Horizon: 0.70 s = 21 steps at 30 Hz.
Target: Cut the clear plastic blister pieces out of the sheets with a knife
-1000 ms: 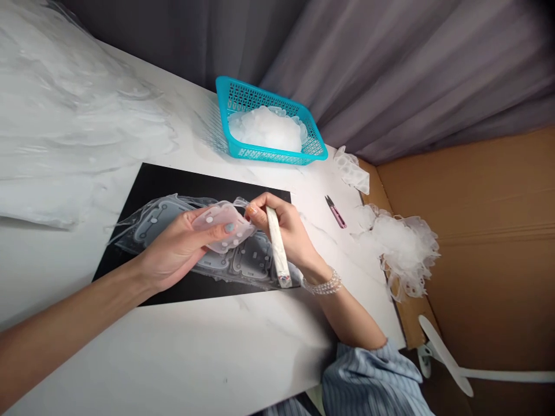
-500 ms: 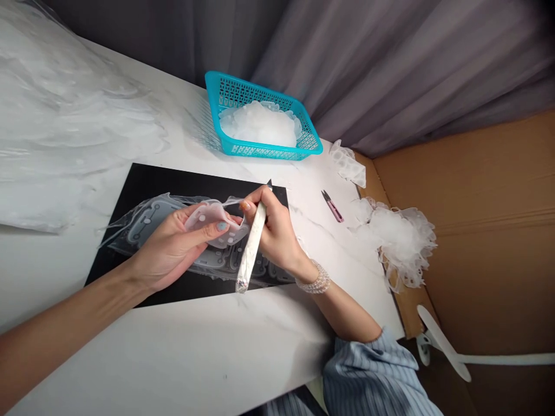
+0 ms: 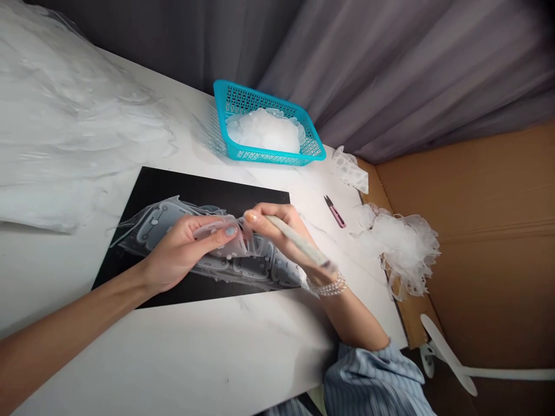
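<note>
Thumb and fingers of my left hand [image 3: 186, 245] pinch a translucent, soft-looking moulded piece [image 3: 223, 245] with small round dots. My right hand [image 3: 280, 228] is closed around a craft knife wrapped in pale tape [image 3: 301, 242]; its handle points back toward my wrist, and the blade end is hidden by my fingers. The fingertips of my right hand are at the right edge of the held piece. Beneath both hands, a clear sheet of similar moulded pieces [image 3: 255, 266] lies on a black mat [image 3: 156, 294].
A turquoise basket [image 3: 275, 159] holds a pile of translucent pieces [image 3: 264, 130]. Pink-handled thread snips [image 3: 335, 211] lie right of the mat. Translucent scraps [image 3: 403, 245] heap by a cardboard wall [image 3: 472, 219]. A large stack of clear sheets [image 3: 65, 144] covers the left. A white clip-on stand [image 3: 448, 355] is lower right.
My right hand has turned, so the knife handle now slopes right toward my wrist instead of down and left. The held piece has tilted, and the view has shifted slightly.
</note>
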Available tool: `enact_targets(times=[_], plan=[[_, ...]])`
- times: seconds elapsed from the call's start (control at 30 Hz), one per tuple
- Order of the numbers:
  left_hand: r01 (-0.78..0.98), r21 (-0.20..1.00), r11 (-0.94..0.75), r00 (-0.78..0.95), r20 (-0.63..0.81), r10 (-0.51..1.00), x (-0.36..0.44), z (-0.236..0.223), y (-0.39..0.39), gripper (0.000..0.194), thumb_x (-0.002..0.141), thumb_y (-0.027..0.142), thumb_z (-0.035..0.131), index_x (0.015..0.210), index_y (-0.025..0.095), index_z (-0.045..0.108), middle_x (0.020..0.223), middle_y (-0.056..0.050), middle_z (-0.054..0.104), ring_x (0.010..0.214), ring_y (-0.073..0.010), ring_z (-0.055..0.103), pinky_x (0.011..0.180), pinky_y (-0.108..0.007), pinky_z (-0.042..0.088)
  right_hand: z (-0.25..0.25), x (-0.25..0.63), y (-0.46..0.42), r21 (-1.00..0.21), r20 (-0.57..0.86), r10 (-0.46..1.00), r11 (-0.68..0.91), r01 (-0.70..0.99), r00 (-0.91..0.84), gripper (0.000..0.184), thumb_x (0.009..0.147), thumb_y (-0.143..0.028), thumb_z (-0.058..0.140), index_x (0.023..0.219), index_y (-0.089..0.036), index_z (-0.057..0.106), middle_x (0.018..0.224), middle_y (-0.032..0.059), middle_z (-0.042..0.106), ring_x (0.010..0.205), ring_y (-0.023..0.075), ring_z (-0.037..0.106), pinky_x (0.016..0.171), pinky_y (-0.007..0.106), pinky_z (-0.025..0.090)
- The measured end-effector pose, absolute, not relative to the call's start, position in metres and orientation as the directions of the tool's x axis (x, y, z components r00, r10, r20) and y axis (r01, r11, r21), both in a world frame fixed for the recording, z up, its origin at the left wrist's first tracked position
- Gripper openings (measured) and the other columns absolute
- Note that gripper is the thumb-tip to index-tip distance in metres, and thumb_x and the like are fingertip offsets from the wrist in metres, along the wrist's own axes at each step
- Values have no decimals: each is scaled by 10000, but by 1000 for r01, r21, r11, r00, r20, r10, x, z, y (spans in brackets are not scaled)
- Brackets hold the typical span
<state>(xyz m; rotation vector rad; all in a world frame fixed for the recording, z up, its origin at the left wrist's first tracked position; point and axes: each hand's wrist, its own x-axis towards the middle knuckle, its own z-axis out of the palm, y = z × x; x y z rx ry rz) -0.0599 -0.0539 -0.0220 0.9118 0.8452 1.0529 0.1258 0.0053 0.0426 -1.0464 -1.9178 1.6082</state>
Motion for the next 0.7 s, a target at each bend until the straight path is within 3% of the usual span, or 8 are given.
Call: enact_targets(times=[0.1,0.2,0.3,0.4,0.53,0.7], plan=[[-301,925,230,313,-132,940,-62,-24,-53,225,911,400,672,812,226,774,778,16,720,732,-98,599,688,-212,456,37,125,6,-972,-129,757,31,232,-641,295,888,-451,699,809,-173,641,736,-8,644,633,110,531,624,262,429],[-272,933,237,368,-127,921,-64,-24,-54,273,893,443,680,752,226,764,731,19,695,685,-92,558,668,-216,439,28,125,5,-958,5,760,191,215,-650,245,954,-395,627,831,-183,623,748,-6,648,679,119,563,664,263,452],[-228,945,235,421,-122,899,-66,-22,-53,265,866,448,707,745,222,773,748,-1,684,740,-121,556,708,-236,441,23,124,3,-823,157,775,445,352,-612,201,973,-325,598,823,-193,621,757,1,650,736,134,577,712,272,458],[-190,958,212,457,-105,883,-69,-19,-51,260,861,425,707,721,216,775,756,-21,655,816,-164,556,775,-272,446,21,122,0,-703,218,773,548,453,-596,181,978,-298,575,830,-202,613,752,4,641,746,145,578,717,280,456],[-152,971,185,494,-87,865,-72,-13,-47,283,877,407,665,699,228,794,743,-31,588,820,-184,525,785,-299,448,20,119,-3,-714,177,823,485,506,-539,191,972,-313,559,812,-209,569,726,-4,622,668,133,550,670,277,439],[-151,963,222,516,-114,849,-73,-9,-47,205,797,391,755,710,217,822,755,-27,548,694,-148,516,678,-294,474,17,119,0,-757,91,914,321,569,-395,202,928,-294,576,749,-206,543,607,-42,541,558,106,458,614,265,395]])
